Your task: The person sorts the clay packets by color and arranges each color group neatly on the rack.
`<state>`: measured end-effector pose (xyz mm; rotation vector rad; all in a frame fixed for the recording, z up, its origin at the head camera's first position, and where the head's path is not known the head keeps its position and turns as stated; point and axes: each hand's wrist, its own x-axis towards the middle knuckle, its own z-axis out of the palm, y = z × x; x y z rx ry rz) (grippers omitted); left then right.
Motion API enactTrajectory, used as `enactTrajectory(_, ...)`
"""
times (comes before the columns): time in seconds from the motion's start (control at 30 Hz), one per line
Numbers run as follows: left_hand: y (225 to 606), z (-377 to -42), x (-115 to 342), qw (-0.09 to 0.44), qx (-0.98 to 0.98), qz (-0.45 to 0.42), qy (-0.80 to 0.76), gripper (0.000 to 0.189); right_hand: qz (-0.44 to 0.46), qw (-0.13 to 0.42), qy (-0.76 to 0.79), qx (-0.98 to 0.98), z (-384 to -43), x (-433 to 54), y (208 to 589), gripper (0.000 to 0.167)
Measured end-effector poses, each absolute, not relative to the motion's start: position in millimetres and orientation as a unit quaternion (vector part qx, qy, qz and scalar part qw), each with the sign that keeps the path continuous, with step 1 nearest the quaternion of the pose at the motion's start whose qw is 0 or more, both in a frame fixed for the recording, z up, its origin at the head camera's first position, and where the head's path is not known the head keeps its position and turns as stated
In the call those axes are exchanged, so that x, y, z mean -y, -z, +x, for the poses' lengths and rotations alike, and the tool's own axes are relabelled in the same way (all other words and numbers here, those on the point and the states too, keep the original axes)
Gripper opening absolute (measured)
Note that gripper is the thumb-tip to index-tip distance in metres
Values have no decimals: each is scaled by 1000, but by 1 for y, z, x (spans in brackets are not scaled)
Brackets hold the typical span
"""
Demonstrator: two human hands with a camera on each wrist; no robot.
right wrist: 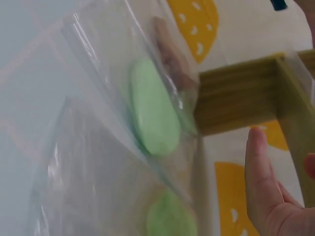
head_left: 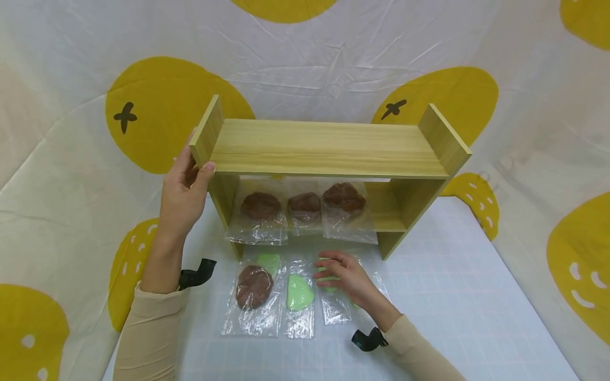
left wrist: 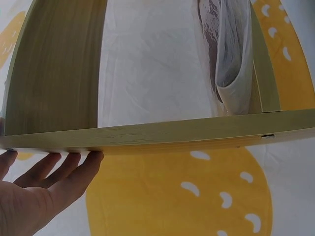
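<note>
A wooden shelf (head_left: 324, 148) stands on the table. My left hand (head_left: 183, 190) grips its left side panel near the top, thumb at the front edge and fingers on the outer face. Three clear bags with brown lumps (head_left: 261, 206) sit side by side on the middle board, overhanging its front edge. My right hand (head_left: 350, 278) holds nothing, its fingers extended above clear bags with green pieces (head_left: 300, 293) on the table. It partly hides the bags on the right. Another clear bag with a brown lump (head_left: 254, 287) lies at the left of that row.
A pale checked table (head_left: 457, 296) bears everything. Behind it hangs a white cloth with yellow shapes (head_left: 176, 106). Black curved pieces (head_left: 197, 273) are worn at both wrists. The shelf's raised side panel (head_left: 443, 129) stands at the right.
</note>
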<state>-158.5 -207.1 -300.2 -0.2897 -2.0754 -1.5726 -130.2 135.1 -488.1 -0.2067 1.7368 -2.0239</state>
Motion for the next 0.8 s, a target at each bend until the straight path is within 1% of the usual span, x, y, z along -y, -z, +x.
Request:
enactTrajectory(0.2, 300, -159, 208, 262, 763, -115, 579, 57, -94, 279, 737, -609, -132, -113, 504, 50)
enactTrajectory(0.4, 302, -158, 209, 262, 761, -114, 582, 58, -77, 311, 741, -591, -132, -95, 515, 53)
enactTrajectory(0.57, 301, -158, 209, 261, 765, -108, 579, 58, -58, 335, 732, -590, -130, -79, 518, 51)
enactTrajectory(0.7, 302, -158, 208, 262, 765, -112, 577, 57, -45, 347, 725, -593, -126, -68, 516, 50)
enactTrajectory(0.8, 302, -159, 208, 264, 765, -114, 576, 57, -39, 341, 720, -603, -125, -62, 512, 51)
